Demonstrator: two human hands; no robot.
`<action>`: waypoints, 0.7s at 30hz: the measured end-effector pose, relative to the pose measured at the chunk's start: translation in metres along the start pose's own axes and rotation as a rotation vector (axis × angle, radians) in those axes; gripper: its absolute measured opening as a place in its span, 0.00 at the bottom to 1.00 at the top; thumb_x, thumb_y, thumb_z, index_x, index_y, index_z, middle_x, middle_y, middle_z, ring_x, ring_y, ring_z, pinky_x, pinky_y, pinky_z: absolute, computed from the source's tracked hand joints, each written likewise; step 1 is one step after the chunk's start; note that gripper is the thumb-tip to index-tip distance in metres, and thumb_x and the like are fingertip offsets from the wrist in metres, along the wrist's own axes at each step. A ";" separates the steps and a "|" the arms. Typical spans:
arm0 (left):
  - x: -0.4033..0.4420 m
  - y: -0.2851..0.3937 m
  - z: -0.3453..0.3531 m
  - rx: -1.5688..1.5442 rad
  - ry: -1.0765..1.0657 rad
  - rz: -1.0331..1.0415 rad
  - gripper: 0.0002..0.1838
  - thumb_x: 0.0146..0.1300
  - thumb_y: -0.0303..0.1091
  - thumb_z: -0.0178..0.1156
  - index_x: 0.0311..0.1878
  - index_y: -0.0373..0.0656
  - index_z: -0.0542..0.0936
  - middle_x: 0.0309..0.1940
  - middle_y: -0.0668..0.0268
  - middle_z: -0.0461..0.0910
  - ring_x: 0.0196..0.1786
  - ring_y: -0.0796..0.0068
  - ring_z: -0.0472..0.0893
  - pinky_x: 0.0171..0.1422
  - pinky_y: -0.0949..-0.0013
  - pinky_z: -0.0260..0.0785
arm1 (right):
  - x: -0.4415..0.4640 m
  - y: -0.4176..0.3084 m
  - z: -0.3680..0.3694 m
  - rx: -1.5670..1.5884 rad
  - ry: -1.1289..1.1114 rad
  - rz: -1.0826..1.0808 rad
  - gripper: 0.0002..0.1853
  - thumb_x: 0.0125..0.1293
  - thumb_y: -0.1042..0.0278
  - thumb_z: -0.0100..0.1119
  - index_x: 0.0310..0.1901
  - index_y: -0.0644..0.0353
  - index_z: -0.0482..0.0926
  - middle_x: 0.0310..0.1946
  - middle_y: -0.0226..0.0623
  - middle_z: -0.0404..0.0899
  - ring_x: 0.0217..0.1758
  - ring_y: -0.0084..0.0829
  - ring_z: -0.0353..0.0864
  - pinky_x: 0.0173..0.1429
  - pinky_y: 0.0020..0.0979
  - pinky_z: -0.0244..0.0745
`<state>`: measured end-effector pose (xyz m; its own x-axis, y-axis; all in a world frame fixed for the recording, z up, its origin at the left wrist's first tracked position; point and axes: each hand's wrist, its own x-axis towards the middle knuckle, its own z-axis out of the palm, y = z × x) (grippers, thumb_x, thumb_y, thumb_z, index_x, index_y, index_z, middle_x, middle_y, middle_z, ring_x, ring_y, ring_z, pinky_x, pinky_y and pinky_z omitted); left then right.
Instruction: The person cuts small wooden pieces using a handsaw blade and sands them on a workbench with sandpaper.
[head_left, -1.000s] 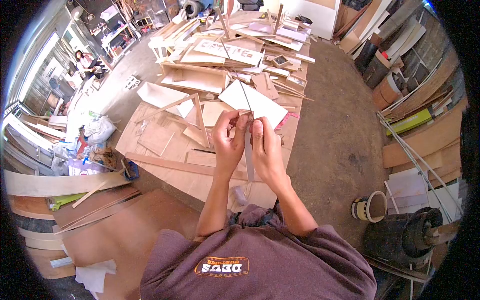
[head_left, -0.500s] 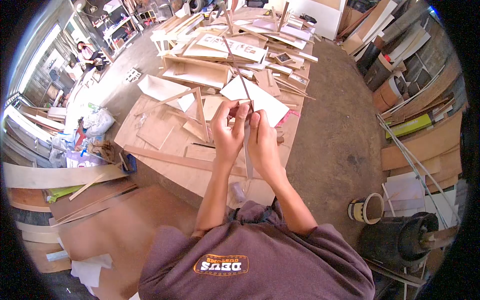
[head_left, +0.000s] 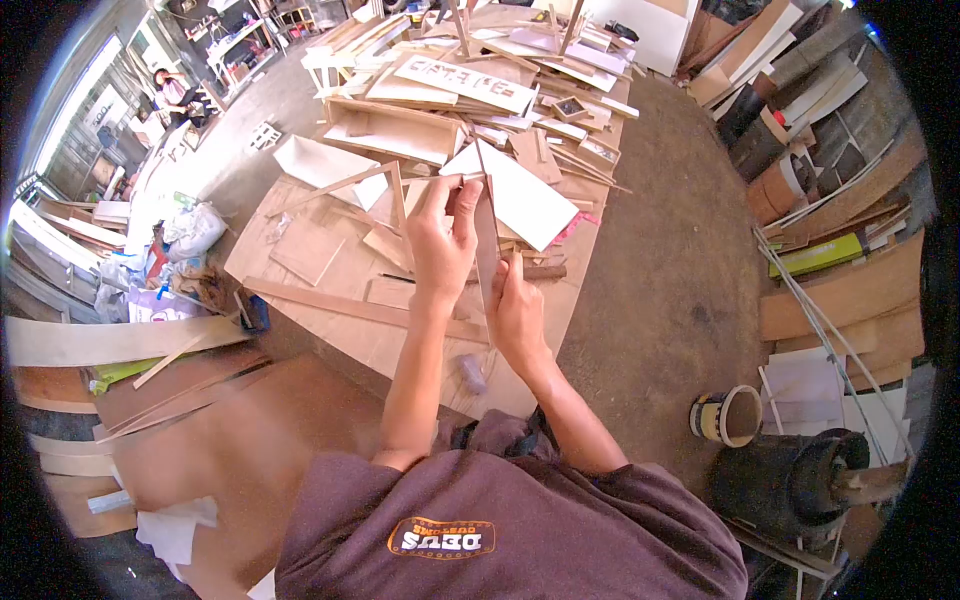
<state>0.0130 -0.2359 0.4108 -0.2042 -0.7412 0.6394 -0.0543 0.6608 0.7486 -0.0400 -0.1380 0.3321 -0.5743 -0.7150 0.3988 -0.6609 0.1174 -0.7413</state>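
A long, thin brown strip (head_left: 487, 235), seemingly wood, stands nearly edge-on between my hands above the worktable (head_left: 345, 325). My left hand (head_left: 443, 240) pinches it near its upper part with thumb and fingers. A small pale edge shows at those fingertips, too small to name. Lower on the strip, my right hand (head_left: 518, 312) is closed around it, fingers curled. Beyond the hands lies a white board (head_left: 520, 195), and a thin wooden frame (head_left: 397, 195) leans to the left of it.
Wood offcuts and boards pile up at the table's far end, including a lettered white board (head_left: 465, 85). A long wooden slat (head_left: 340, 305) lies across the near side. A bucket (head_left: 742, 416) and black drum (head_left: 790, 480) stand right. A person (head_left: 175, 95) sits far left.
My right hand has slid down the strip, away from my left hand. My left hand has shifted slightly up and left, and the strip's far end has come nearer.
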 end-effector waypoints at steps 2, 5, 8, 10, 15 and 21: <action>0.000 -0.001 -0.001 -0.019 -0.050 -0.034 0.16 0.72 0.42 0.59 0.39 0.34 0.78 0.29 0.62 0.79 0.30 0.74 0.78 0.37 0.68 0.72 | -0.002 0.005 -0.002 0.039 -0.022 0.012 0.11 0.78 0.65 0.42 0.43 0.67 0.67 0.19 0.57 0.74 0.23 0.59 0.77 0.24 0.53 0.65; -0.002 0.001 0.012 -0.047 0.005 0.047 0.16 0.72 0.42 0.59 0.40 0.35 0.79 0.28 0.63 0.79 0.29 0.76 0.77 0.35 0.68 0.70 | -0.002 0.014 0.006 0.133 0.080 -0.029 0.12 0.78 0.65 0.42 0.45 0.67 0.68 0.20 0.58 0.74 0.24 0.60 0.77 0.23 0.53 0.66; 0.005 -0.005 0.014 0.017 0.020 0.042 0.16 0.72 0.41 0.59 0.42 0.34 0.79 0.28 0.62 0.79 0.30 0.76 0.76 0.36 0.68 0.69 | -0.018 0.042 0.016 0.101 -0.026 0.066 0.12 0.78 0.65 0.42 0.48 0.67 0.69 0.24 0.59 0.77 0.27 0.61 0.78 0.26 0.53 0.69; 0.010 -0.012 0.011 0.032 -0.006 0.026 0.15 0.72 0.40 0.59 0.43 0.34 0.78 0.30 0.61 0.79 0.30 0.75 0.75 0.36 0.68 0.69 | -0.038 0.067 0.028 0.015 -0.124 0.083 0.12 0.78 0.66 0.42 0.49 0.68 0.69 0.27 0.61 0.78 0.30 0.62 0.78 0.29 0.54 0.70; 0.023 -0.039 -0.010 0.002 0.094 0.033 0.13 0.73 0.38 0.57 0.40 0.35 0.77 0.28 0.61 0.78 0.28 0.72 0.75 0.33 0.69 0.69 | -0.142 0.164 0.046 0.104 -0.087 0.186 0.15 0.79 0.63 0.40 0.45 0.67 0.71 0.33 0.64 0.76 0.39 0.65 0.76 0.39 0.55 0.71; 0.007 -0.034 -0.015 -0.107 0.016 -0.162 0.14 0.74 0.40 0.56 0.41 0.36 0.77 0.29 0.66 0.78 0.31 0.78 0.75 0.33 0.73 0.67 | -0.044 0.106 0.009 0.145 -0.039 0.211 0.17 0.80 0.59 0.40 0.41 0.67 0.68 0.24 0.59 0.69 0.27 0.62 0.69 0.29 0.49 0.61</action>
<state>0.0281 -0.2651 0.3921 -0.1854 -0.8393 0.5111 0.0188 0.5170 0.8558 -0.0807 -0.1004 0.2306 -0.6712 -0.7117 0.2074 -0.4502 0.1691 -0.8767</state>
